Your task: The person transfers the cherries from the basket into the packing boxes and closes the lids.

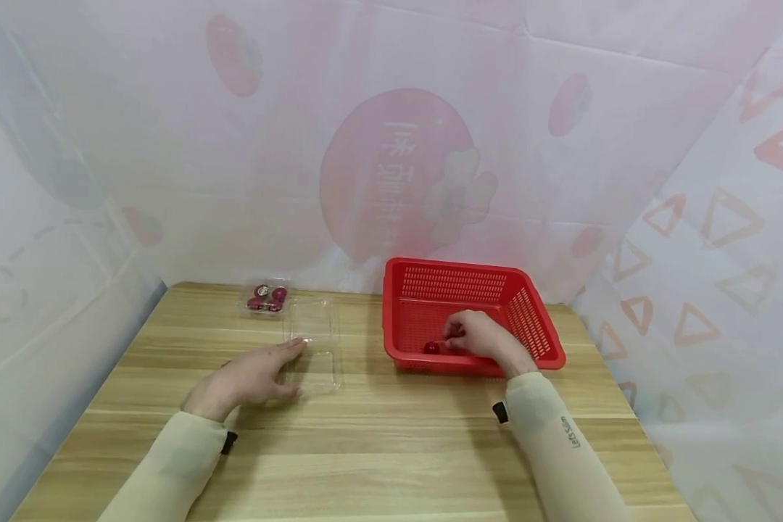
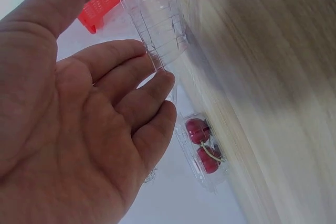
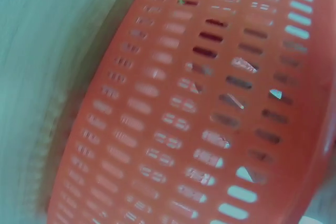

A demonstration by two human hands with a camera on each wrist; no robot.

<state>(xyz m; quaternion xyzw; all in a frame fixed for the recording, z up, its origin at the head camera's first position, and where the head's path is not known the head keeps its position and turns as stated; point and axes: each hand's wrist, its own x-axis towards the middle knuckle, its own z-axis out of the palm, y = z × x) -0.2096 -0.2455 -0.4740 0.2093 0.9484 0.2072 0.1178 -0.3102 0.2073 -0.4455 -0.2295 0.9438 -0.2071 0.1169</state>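
Observation:
In the head view my left hand [image 1: 254, 373] touches the near side of an unfolded clear plastic box [image 1: 315, 366] with straight fingers, thumb apart. The left wrist view puts the fingertips [image 2: 167, 80] right at the rim of this clear box [image 2: 157, 24]. My right hand [image 1: 479, 335] reaches into a red basket [image 1: 554, 355], fingers curled down at a dark red cherry [image 1: 432, 348], and appears to pinch its stem. From the right wrist, the slotted basket wall [image 3: 157, 103] hides the hand, and dark red shows through some slots.
A second clear box [image 1: 267, 297] with several dark red cherries stands at the back left of the wooden table [image 1: 339, 449]. Two of its cherries [image 2: 210, 158] show in the left wrist view. A printed curtain [image 1: 287, 181] hangs behind the table.

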